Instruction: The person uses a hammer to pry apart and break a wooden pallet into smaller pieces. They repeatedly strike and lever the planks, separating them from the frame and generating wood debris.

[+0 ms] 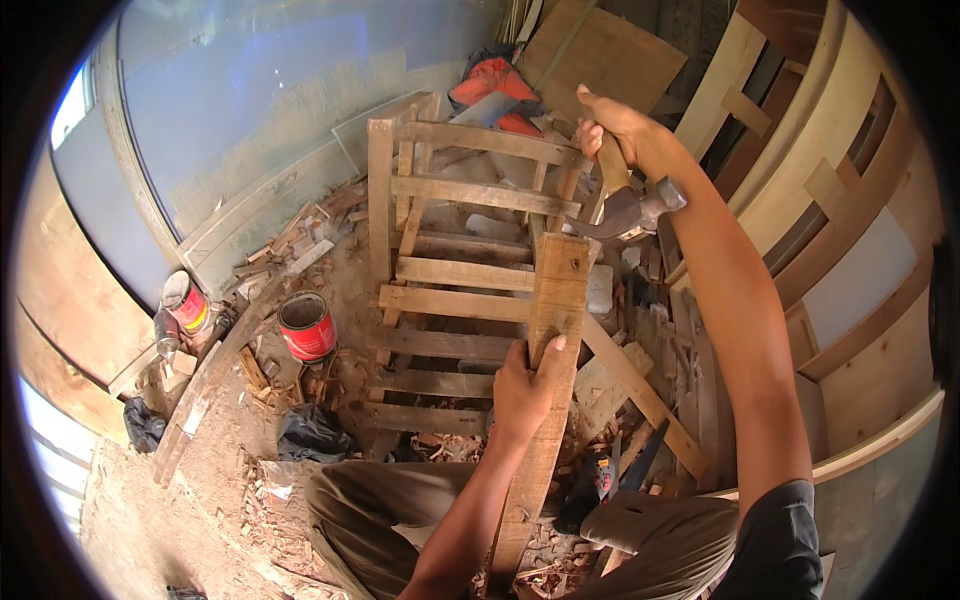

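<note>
My left hand [525, 388] is wrapped round a long wooden plank [556, 305] that rises between my knees, its upper end pointing away from me. Near that end the wood has a small dark mark; whether it is a hole or a nail I cannot tell. Up to the right, my right hand [612, 128] grips the wooden handle of a claw hammer [640, 210]. The hammer's metal head hangs just above and right of the plank's end, with its claw toward the plank. Behind the plank stands a slatted wooden frame [462, 272], partly hidden by it.
Two red cans [307, 338] [186, 303] stand on the left, near a curved wooden strip [215, 385]. A black plastic bag [315, 435] and wood scraps litter the floor. A dark blade, perhaps a saw [645, 458], lies by my right knee. Wooden frames [830, 170] lean along the right.
</note>
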Available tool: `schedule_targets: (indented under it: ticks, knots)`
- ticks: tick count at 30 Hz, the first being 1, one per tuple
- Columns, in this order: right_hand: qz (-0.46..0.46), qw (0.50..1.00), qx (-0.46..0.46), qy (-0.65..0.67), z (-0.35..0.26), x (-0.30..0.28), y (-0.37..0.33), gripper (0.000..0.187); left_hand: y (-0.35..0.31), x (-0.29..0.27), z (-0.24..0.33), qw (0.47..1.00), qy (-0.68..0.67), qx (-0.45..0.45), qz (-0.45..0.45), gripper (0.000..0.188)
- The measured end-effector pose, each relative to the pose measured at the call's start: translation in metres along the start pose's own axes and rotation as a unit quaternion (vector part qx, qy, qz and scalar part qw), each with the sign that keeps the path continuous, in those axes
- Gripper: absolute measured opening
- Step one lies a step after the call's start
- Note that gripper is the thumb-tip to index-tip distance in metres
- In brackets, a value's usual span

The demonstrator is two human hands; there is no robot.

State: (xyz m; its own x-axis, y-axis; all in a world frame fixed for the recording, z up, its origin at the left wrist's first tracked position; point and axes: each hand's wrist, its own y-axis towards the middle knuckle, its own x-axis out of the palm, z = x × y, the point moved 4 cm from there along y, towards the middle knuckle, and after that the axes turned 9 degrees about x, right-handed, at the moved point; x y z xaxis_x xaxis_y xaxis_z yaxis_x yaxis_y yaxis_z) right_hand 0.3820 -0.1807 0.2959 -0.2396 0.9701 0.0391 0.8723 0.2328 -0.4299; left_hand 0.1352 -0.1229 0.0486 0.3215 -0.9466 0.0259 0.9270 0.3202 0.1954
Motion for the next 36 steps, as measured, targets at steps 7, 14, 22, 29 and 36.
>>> schedule_targets:
  ticks: [7,14,22,29,36]
  knots:
    - [0.023,0.995,0.098,-0.005,0.026,-0.016,0.052,0.037,0.002,0.003,-0.002,1.000,-0.009,-0.003,-0.009,0.064]
    - [0.012,0.991,0.109,-0.078,0.031,-0.002,0.066,0.033,0.004,0.006,-0.006,1.000,-0.021,0.014,-0.001,0.062]
    - [0.001,0.991,0.021,-0.134,0.032,0.008,0.052,0.031,0.004,0.008,-0.007,1.000,-0.005,0.019,-0.007,0.062]
    - [0.031,0.983,0.028,-0.179,0.028,0.021,0.033,0.018,0.002,0.012,-0.013,1.000,-0.005,0.014,-0.005,0.062]
    - [0.039,0.983,0.031,-0.176,0.029,0.011,0.036,0.020,0.003,0.014,-0.008,0.998,0.001,-0.036,-0.042,0.062]
